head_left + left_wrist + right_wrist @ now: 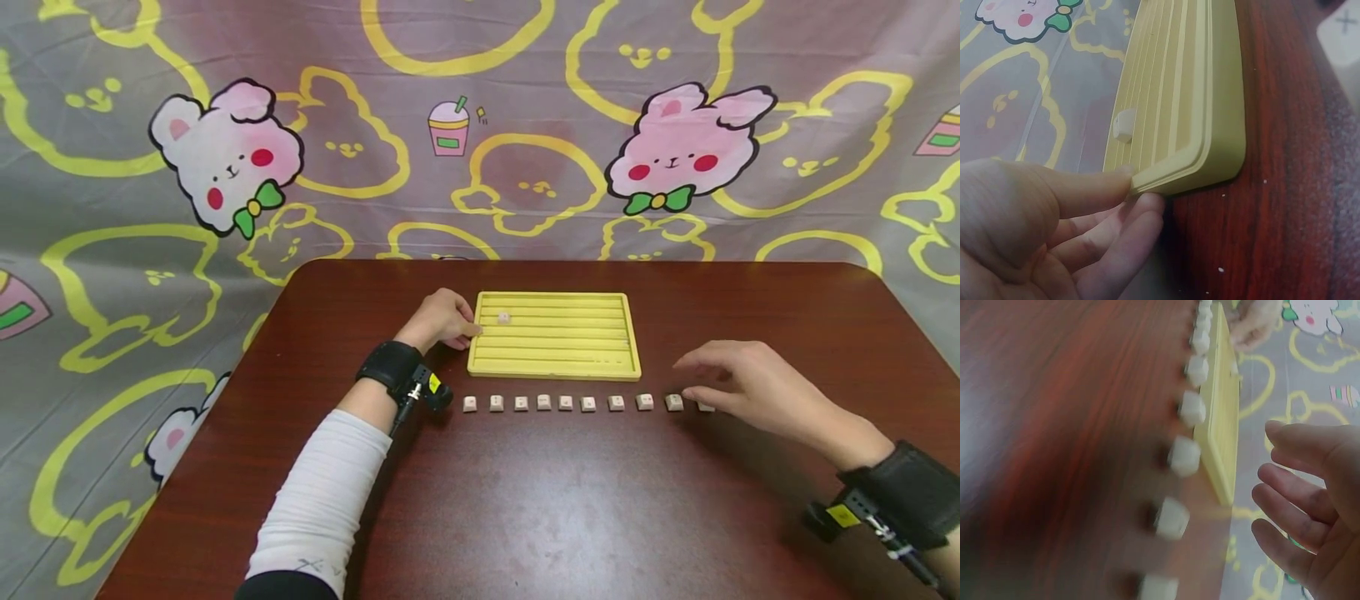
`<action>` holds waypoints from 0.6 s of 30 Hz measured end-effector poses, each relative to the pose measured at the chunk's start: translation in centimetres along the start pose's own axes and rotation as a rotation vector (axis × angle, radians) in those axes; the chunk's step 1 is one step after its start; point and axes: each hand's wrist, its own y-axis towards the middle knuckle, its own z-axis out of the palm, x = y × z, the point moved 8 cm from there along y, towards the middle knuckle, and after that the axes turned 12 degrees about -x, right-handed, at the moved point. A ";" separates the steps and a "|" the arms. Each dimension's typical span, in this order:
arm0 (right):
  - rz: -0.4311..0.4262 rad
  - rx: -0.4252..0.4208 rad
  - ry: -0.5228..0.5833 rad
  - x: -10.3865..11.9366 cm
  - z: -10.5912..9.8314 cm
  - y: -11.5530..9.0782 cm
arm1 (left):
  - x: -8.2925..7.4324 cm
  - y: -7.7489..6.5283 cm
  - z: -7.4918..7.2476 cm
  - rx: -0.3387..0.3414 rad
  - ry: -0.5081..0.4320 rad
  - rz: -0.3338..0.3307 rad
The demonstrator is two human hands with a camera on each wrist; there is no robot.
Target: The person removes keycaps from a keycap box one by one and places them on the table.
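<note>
A yellow ridged tray (555,336) lies on the table, with one white keycap (504,317) in an upper groove near its left end. My left hand (444,319) pinches the tray's left edge; in the left wrist view the thumb (1088,192) lies on the rim and the fingertips meet its outer side. In front of the tray runs a row of several white keycaps (543,402). My right hand (750,387) hovers over the right end of that row, fingers apart with nothing between them, partly covering the last keycap (706,407).
The brown table (570,500) ends at a grey patterned cloth (525,100) hanging behind and to the left. Both wrists wear black straps with small cameras (438,393). A keycap marked with a plus (1342,31) shows close up in the left wrist view.
</note>
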 end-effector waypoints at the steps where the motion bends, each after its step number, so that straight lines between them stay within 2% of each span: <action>1: -0.003 0.009 0.006 0.4 0.2 0.4 | 0.0 0.0 0.0 0.001 0.001 -0.001; 9: -0.057 0.044 0.012 3.5 1.8 3.7 | 0.0 0.1 0.0 0.004 -0.004 -0.004; 14: -0.097 0.071 -0.013 5.3 3.3 5.7 | 0.0 0.1 -0.1 -0.002 0.008 -0.002; 18: -0.120 0.098 0.011 6.6 4.5 7.0 | -0.1 0.0 -0.1 0.007 0.002 0.007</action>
